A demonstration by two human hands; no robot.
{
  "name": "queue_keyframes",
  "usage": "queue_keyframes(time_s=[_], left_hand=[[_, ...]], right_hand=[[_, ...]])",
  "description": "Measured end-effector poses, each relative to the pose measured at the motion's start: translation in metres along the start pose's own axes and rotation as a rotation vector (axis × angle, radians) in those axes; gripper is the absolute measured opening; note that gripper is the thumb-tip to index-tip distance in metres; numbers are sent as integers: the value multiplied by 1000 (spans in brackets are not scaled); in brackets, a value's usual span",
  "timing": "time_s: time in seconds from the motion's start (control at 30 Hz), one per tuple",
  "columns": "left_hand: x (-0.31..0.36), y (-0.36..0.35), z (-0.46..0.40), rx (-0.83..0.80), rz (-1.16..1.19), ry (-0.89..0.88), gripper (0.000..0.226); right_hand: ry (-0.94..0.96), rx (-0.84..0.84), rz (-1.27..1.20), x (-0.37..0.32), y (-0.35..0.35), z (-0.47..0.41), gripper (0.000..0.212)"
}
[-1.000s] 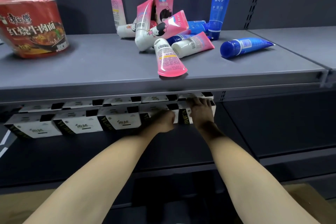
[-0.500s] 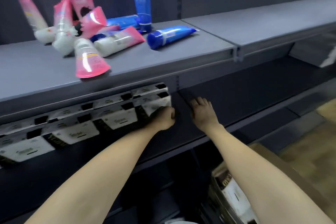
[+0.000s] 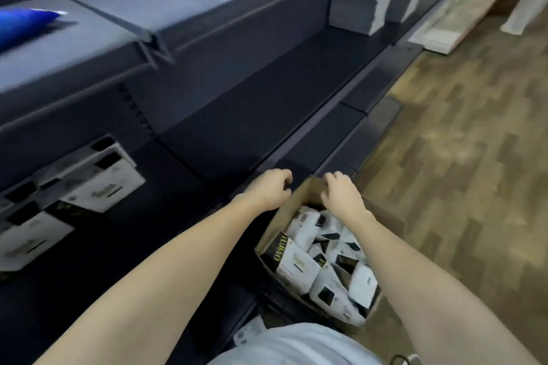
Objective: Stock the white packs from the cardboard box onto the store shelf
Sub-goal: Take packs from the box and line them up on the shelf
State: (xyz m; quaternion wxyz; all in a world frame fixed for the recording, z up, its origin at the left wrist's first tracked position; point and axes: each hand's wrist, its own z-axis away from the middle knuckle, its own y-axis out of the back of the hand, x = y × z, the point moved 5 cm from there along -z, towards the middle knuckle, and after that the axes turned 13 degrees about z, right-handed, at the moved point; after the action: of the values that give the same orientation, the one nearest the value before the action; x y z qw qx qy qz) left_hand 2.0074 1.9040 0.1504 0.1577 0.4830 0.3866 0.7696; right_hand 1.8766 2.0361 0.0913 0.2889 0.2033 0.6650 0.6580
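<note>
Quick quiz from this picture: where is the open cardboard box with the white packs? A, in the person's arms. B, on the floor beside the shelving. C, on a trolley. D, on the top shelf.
B: the cardboard box stands low beside the shelving, with white packs inside.

Both bare forearms stretched forward and down from the lower edge of view, converging toward the middle. Left hand (image 3: 271,188) knuckles up, fingers curled into a loose fist, gripping nothing visible. Right hand (image 3: 341,194) just beside it, palm down, fingers bent downward at the knuckles, tips hidden. Hands near each other, not touching.
</note>
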Motion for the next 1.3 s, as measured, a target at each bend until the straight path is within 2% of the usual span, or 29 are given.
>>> queue_keyframes(time_s=[0.13,0.27,0.37,0.5,0.77,0.93,1.0,1.1,1.17,1.23,1.3], left_hand=[[-4,-48,-16,-119,-49,58,17],[-24,-79,-16,-192,-61,182,19],[-43,-92,-10,-224,-71,248,16],[-61,-100,1,-217,-76,299,13],[-81,-93,19,-145,20,408,29],[-83,-81,35,-109,17,404,28],[-83,-78,44,-98,19,394,26],[-80,-68,59,-74,56,361,30],[-76,-59,70,-56,102,324,35],[-71,-47,84,-34,145,276,38],[-63,-30,97,5,190,212,37]], right_hand=[[-3,-322,-66,25,-61,14,23],[91,-634,-173,3,-120,31,39],[124,-752,-252,-21,-146,39,63],[105,-816,-291,-40,-172,46,93],[12,-834,-276,-50,-196,53,113],[-9,-860,-252,-52,-181,55,121],[-15,-809,-288,-54,-171,58,118],[-51,-680,-369,-55,-152,62,100],[-84,-576,-388,-53,-128,62,95],[-100,-481,-415,-52,-99,60,99],[-85,-414,-416,-55,-63,59,88]])
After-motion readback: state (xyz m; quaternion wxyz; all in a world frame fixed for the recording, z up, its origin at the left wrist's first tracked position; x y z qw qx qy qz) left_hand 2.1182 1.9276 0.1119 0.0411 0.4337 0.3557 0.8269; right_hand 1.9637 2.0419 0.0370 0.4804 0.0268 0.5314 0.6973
